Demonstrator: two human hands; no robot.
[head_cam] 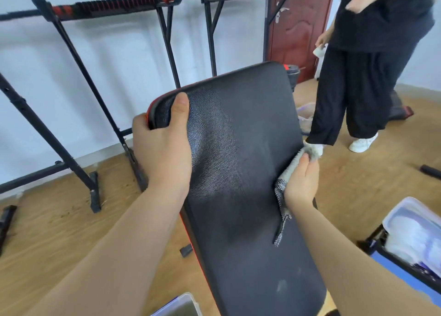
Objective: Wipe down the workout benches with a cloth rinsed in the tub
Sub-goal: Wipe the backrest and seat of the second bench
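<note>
Left hand (162, 148) grips the upper left corner of the bench (238, 136), with the thumb lying flat on the black textured padding and the fingers wrapped round the red-trimmed edge behind it. The backrest is tilted up toward the camera, and its surface shows a dull sheen across the middle. The right hand (301, 182) is closed around a grey cloth (280, 191) at the bench's right edge. It presses the bunched upper part against the side of the pad, while a checkered tail hangs down over the padding below the wrist.

At the bottom of the frame, just left of the bench, sits the corner of a clear plastic tub (177, 303) with a purple rim. It is cut off by the frame, so its contents cannot be made out with any certainty. A second clear container (393, 210) rests on a black and blue stand at the lower right, with something pale inside.

A second person (358, 88) in black clothes and white shoes stands on the wooden floor (59, 232) to the right of the bench, holding something small and white in one hand. Black racks (78, 60) with red-and-black bars stand along the white wall, and a dark red door (298, 29) is behind them.
</note>
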